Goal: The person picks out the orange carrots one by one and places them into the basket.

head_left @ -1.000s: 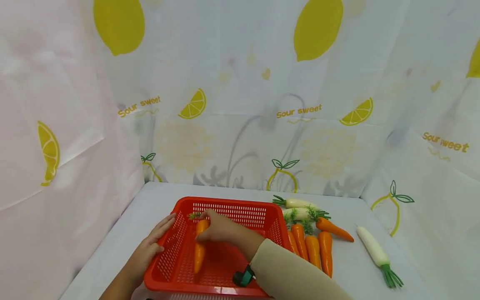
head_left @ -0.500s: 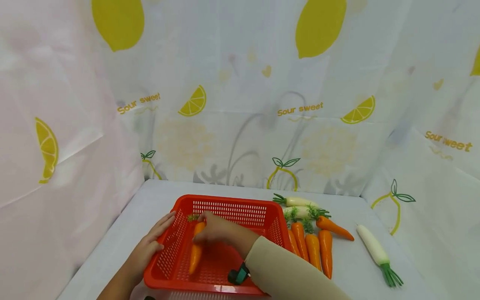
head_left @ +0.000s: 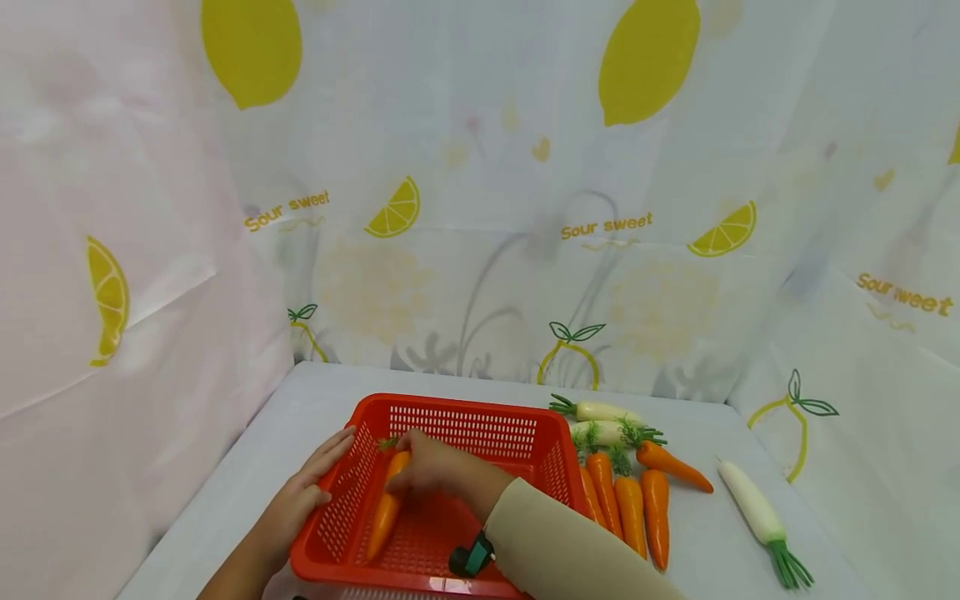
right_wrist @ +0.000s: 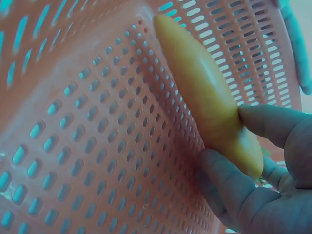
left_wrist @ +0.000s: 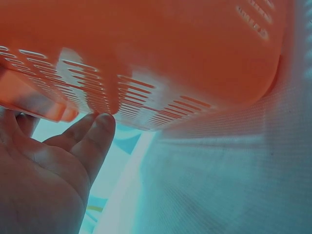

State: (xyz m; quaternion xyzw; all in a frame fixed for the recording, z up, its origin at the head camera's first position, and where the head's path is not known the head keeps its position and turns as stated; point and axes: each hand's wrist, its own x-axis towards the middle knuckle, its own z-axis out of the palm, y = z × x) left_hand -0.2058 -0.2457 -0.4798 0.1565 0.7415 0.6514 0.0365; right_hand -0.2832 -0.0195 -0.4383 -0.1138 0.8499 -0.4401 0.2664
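Observation:
Inside the red plastic basket [head_left: 450, 581], my right hand [head_left: 431, 467] pinches an orange carrot [head_left: 384, 521] near its leafy top. The carrot slants along the basket's left side, its tip toward me. In the right wrist view, the thumb and fingers are on either side of the carrot [right_wrist: 207, 92], low over the perforated floor. My left hand [head_left: 300, 492] rests against the left rim of the basket with its fingers extended. The left wrist view shows straight fingers of that hand [left_wrist: 53, 165] touching the slotted outer wall [left_wrist: 195, 63].
Right of the basket lie several carrots [head_left: 630, 504], with another carrot [head_left: 675, 467] angled behind them. Two white radishes [head_left: 603, 412] lie farther back. A separate white radish [head_left: 750, 500] lies at the right of the white table [head_left: 330, 383]. Lemon-print curtains [head_left: 480, 275] surround the table.
The carrot has moved lower and left in the basket, its tip swinging toward the left wall, with my right hand still holding it. My left hand has stayed at the rim.

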